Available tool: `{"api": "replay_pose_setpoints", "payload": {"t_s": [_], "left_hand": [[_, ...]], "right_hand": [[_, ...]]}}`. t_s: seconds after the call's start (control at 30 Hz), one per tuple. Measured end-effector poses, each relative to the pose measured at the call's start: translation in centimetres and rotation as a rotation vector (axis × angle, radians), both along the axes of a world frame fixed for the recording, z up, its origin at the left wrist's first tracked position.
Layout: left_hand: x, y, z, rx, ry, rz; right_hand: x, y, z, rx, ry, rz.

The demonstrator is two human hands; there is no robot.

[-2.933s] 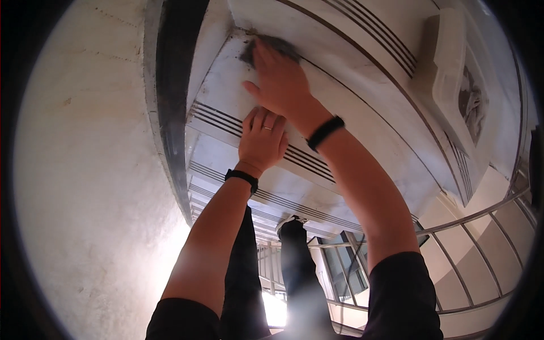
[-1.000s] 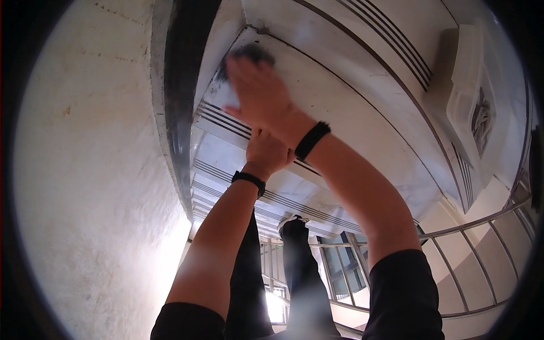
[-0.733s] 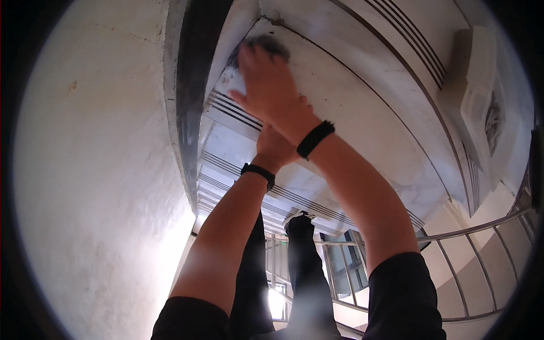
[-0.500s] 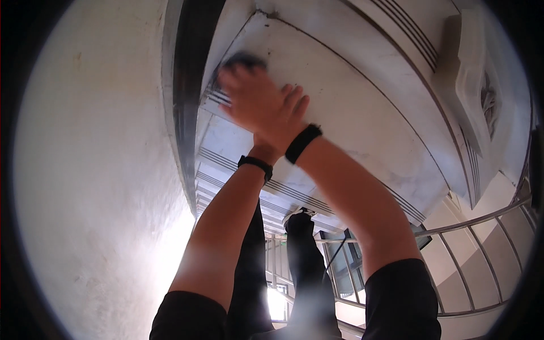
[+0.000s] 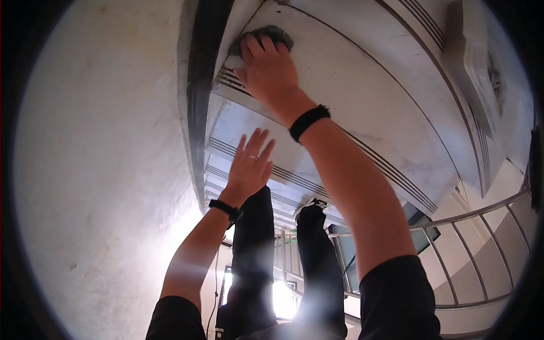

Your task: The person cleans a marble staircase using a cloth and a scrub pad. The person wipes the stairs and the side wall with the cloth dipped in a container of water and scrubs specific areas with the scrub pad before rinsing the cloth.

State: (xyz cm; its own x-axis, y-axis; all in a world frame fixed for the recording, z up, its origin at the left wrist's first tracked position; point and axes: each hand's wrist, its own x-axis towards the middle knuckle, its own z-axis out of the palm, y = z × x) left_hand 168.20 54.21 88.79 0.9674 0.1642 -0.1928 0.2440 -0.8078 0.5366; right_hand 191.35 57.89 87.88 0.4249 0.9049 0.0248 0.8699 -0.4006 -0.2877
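Note:
My right hand [image 5: 269, 71] presses a crumpled dark grey rag [image 5: 276, 35] onto a pale marble stair tread [image 5: 345, 79], at its far left corner by the wall. Its fingers bend over the rag, and the palm hides part of it. A black band circles that wrist. Lower and to the left, my left hand [image 5: 247, 167] hovers over the steps, back of the hand up. Its fingers are stretched out with nothing in them. A ring shows on one finger, and a black watch or band is on the wrist.
A white wall with a dark skirting strip [image 5: 205, 73] runs along the left. Steps with grooved dark lines [image 5: 391, 170] descend toward my legs. A curved metal railing [image 5: 481, 260] stands at the lower right. At the upper right is a whitish container [image 5: 473, 68] with something greyish inside.
My hands were crossed close together. The left has drawn back down and left, away from the right wrist. My right hand has moved slightly up and right with the rag.

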Motion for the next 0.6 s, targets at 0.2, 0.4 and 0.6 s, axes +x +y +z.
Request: {"api": "replay_pose_setpoints", "payload": {"t_s": [0.2,0.4,0.6], "left_hand": [[-5.3,2.6,0.6,0.045,0.162,0.275],[-4.1,4.4,0.7,-0.023,0.12,0.382],[-2.5,4.7,0.2,-0.033,0.049,0.477]], "right_hand": [[-6.8,-2.1,-0.4,0.124,0.028,0.159],[-1.6,-0.7,-0.5,0.126,-0.022,-0.18],[-5.9,-3.2,-1.1,0.022,0.144,0.113]]}}
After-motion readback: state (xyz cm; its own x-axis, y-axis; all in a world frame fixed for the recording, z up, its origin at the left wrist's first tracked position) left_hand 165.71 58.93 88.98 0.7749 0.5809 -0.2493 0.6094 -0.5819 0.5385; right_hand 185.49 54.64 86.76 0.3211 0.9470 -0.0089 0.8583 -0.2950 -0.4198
